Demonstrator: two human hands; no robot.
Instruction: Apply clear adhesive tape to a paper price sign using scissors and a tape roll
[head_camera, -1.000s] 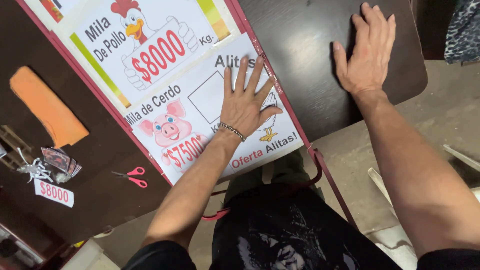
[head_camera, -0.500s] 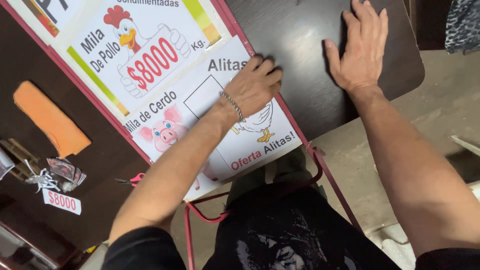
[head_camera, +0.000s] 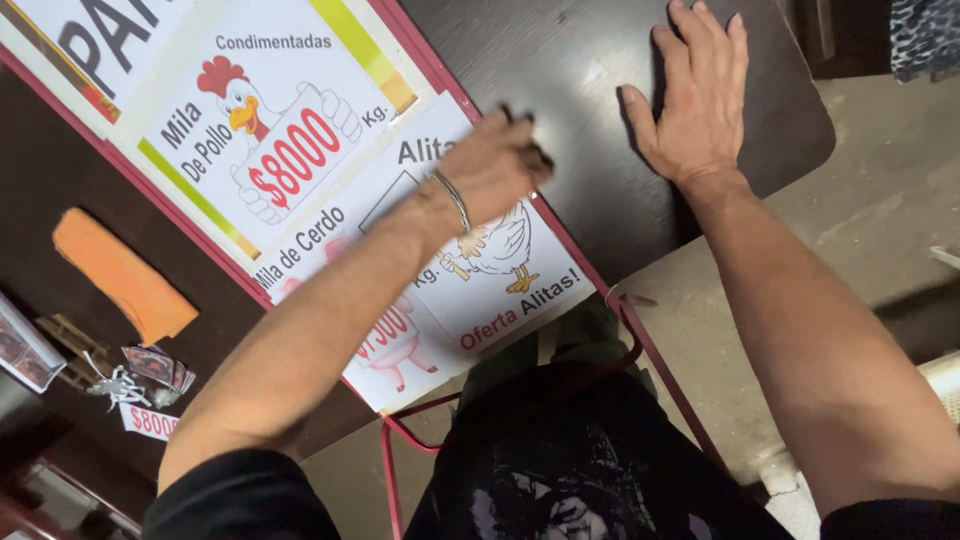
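A large white poster (head_camera: 300, 150) with a red border lies across the dark table (head_camera: 570, 60); it carries drawings of a chicken and a pig beside big red price figures. My left hand (head_camera: 495, 165) is over the poster's right edge, blurred, with its fingers curled in and a metal bracelet on the wrist. My forearm hides part of the pig drawing. My right hand (head_camera: 695, 95) lies flat, palm down, on the bare table to the right of the poster, holding nothing.
An orange strip (head_camera: 120, 275) lies on the table left of the poster. Below it are paper scraps (head_camera: 145, 370) and a small cut-out price tag (head_camera: 150, 422). A red metal frame (head_camera: 645, 345) sticks out under the table's near edge, above a concrete floor (head_camera: 880, 230).
My left hand has slid up and to the right across the poster, and its fingers went from spread flat to curled. The right hand has stayed on the table.
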